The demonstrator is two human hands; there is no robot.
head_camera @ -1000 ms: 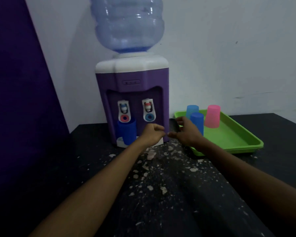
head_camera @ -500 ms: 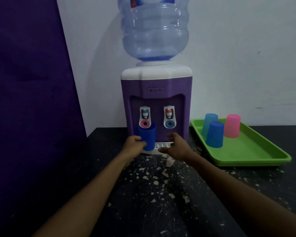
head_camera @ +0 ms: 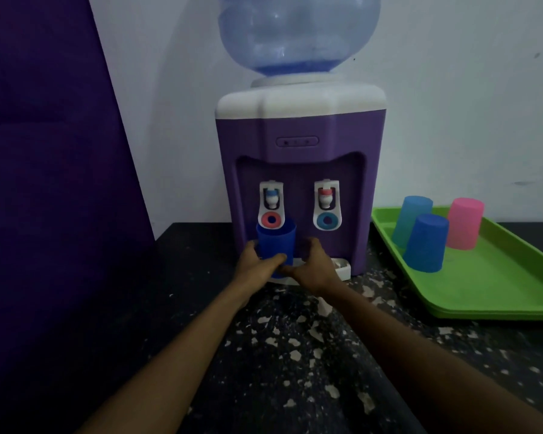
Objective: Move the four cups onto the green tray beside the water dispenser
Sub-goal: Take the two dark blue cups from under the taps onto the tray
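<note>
The left hand (head_camera: 257, 261) has its grip closed around the dark blue cup (head_camera: 276, 244), thumb across the front; the right hand (head_camera: 311, 264) cups its other side, its grip part-curled against the wall, apparently steadying it. The cup stands upright under the water dispenser's (head_camera: 300, 170) left tap, mouth up as if for filling. Three cups sit inverted on the green tray (head_camera: 499, 292), right of the dispenser.

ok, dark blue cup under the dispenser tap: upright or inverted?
Upright. The dark blue cup shows its open rim at the top, under the left tap; both hands hold it. Contents: cannot tell.
</note>
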